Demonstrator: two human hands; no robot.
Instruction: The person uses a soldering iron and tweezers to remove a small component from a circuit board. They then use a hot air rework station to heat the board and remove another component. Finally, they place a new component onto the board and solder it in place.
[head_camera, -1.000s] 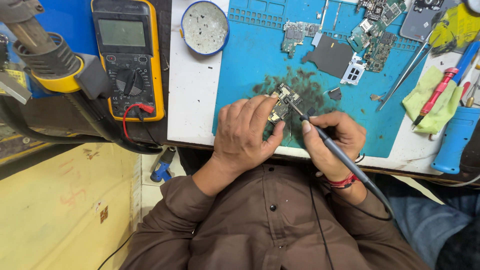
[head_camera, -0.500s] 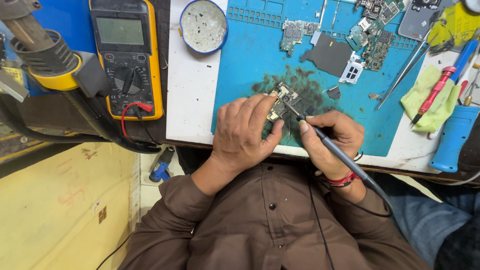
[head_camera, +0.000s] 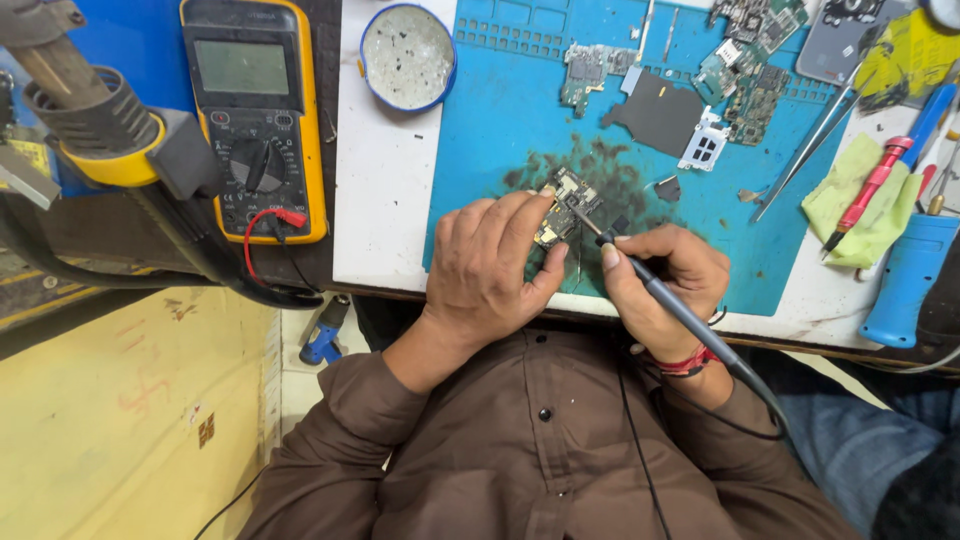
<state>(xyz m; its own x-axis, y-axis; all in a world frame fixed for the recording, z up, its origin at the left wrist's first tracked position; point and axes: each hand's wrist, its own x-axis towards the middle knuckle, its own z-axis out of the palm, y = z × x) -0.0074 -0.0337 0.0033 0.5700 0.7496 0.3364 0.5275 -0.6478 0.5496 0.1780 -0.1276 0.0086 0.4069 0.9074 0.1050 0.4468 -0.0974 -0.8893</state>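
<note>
Your left hand (head_camera: 490, 265) pinches the small board (head_camera: 562, 207) between thumb and fingertips, holding it just over the stained patch of the blue mat (head_camera: 500, 110) at the near middle of the desk (head_camera: 385, 200). Your right hand (head_camera: 660, 280) is closed around the iron (head_camera: 655, 290) like a pen, its tip touching the board's right edge.

The risks, as I judge them: your left fingertips sit very close to the tip, so a slip of the iron could burn them. The board is held only by a pinch and seems unsupported underneath, so pressing with the tip may tilt or twist it and smear solder across neighbouring parts. The iron's cord runs back over your right wrist and lap; a snag there would jerk the tip off its spot. Loose boards and shields lie on the far part of the mat, well apart, so they are little threat.

Against half a second ago, almost nothing differs: both hands hold the same grip, and the tip sits at the same edge of the board.
</note>
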